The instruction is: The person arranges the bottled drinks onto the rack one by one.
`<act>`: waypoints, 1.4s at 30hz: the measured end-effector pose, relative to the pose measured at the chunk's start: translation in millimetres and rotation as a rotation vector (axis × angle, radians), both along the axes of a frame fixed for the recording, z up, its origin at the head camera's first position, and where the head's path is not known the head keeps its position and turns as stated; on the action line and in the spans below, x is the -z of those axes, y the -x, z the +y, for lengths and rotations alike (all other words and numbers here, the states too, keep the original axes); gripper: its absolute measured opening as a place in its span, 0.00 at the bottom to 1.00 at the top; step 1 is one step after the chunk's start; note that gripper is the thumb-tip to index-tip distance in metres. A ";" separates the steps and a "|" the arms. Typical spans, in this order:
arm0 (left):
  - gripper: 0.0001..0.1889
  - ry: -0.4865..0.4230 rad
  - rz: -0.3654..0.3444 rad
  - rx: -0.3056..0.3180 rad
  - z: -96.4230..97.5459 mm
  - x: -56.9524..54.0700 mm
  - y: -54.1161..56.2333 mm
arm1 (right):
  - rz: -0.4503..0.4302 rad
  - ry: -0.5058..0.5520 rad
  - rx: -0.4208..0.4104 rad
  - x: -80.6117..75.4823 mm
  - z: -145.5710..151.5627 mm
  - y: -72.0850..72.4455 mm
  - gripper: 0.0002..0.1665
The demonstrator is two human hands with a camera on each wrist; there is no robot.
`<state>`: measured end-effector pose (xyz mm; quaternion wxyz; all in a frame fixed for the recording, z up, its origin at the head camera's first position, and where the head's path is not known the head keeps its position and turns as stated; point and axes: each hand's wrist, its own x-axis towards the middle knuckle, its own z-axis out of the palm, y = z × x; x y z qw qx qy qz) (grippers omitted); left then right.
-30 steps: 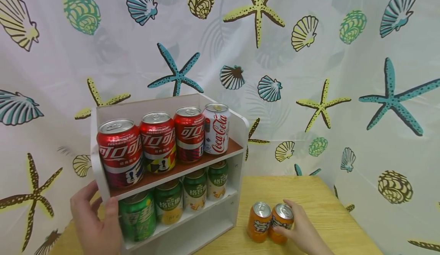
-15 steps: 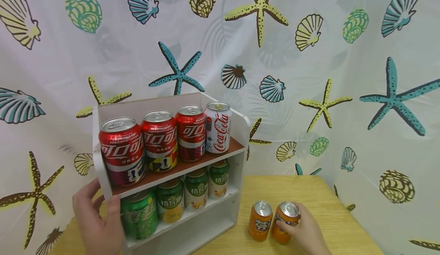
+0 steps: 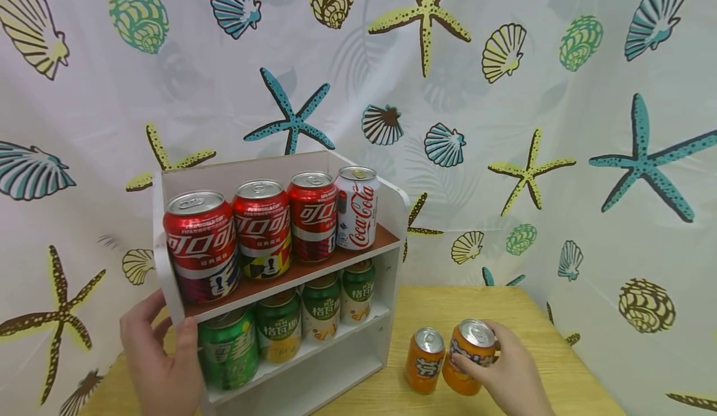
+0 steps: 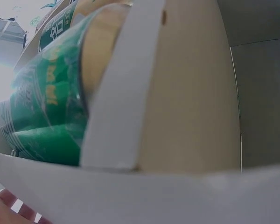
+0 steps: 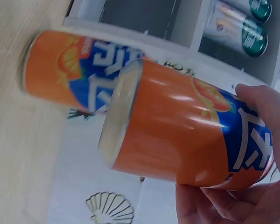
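My left hand (image 3: 162,357) grips the left side of a white display shelf (image 3: 399,217), its thumb at the front edge and fingers behind the side panel. A pale panel (image 4: 186,93) and a green can (image 4: 46,102) fill much of the left wrist view. My right hand (image 3: 516,369) holds an orange soda can (image 3: 477,340), slightly tilted, with thumb and fingers round it. The can's bare bottom rim (image 5: 116,116) shows in the right wrist view. A second orange soda can (image 3: 424,366) stands upright just left of it on the wooden table (image 3: 459,304).
Three red cola cans (image 3: 260,229) and a white Coca-Cola can (image 3: 358,207) stand along the top tier. Several green-topped cans (image 3: 322,307) line the middle tier. Below them, the bottom tier (image 3: 336,385) opens toward the front. A patterned curtain (image 3: 347,48) closes off the back and sides.
My right hand has raised the right-hand orange soda can a little and moved it rightward, widening its gap from the other. The left hand keeps its grip on the shelf.
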<state>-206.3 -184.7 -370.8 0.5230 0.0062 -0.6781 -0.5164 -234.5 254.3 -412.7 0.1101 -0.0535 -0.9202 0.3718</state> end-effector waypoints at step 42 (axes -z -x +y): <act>0.26 -0.005 0.027 0.018 0.0 0.8 0.7 | 0.092 0.097 -0.553 26.4 -171.9 -0.5 0.42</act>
